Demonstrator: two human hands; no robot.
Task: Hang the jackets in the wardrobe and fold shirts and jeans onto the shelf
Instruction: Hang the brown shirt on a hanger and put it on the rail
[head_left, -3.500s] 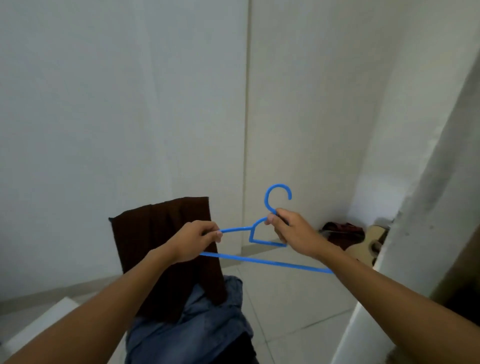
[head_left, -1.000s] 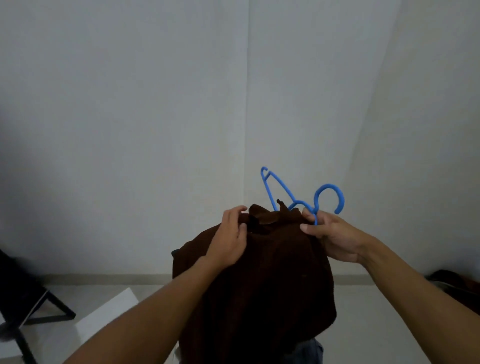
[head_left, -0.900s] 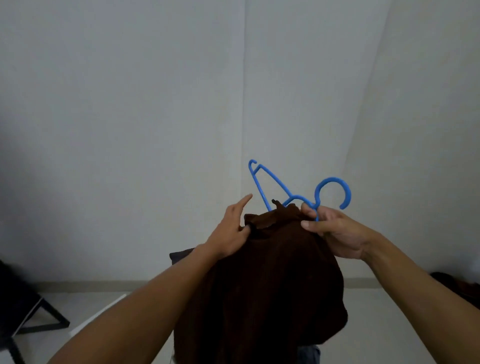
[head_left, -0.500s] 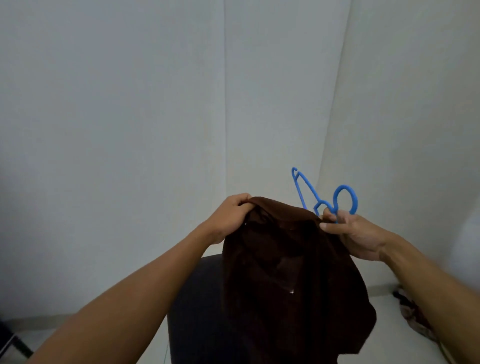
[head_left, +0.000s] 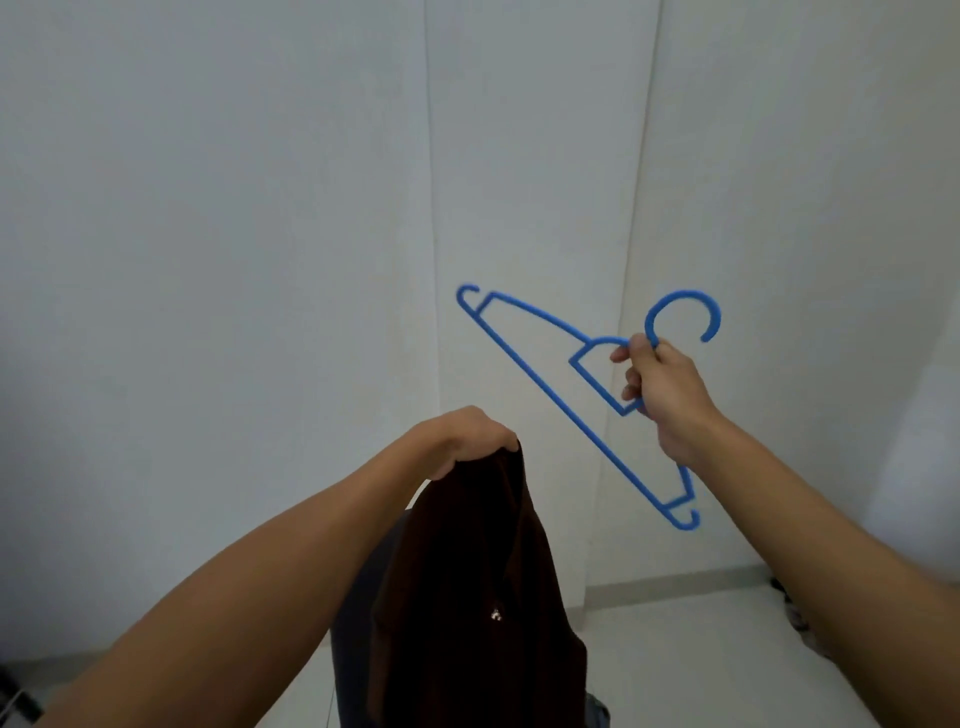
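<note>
Both bare forearms reach up and forward. The left hand (head_left: 462, 439) is knuckles-up, fingers curled tight around the top of a dark brown jacket (head_left: 467, 597). The right hand (head_left: 662, 387) is higher and well apart from it, fingers wrapped round the neck of a blue hanger (head_left: 587, 400).

Hanger (head_left: 535, 374): smooth blue plastic. Jacket (head_left: 467, 597): dark brown matt cloth. Far walls (head_left: 208, 208): matt white, smooth.

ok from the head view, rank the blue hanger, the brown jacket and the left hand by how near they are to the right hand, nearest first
1. Blue hanger: gripped in the right hand, touching it.
2. Left hand: lower left of it, apart.
3. Brown jacket: hanging below the left hand; its top is about as near, the rest farther.
</note>
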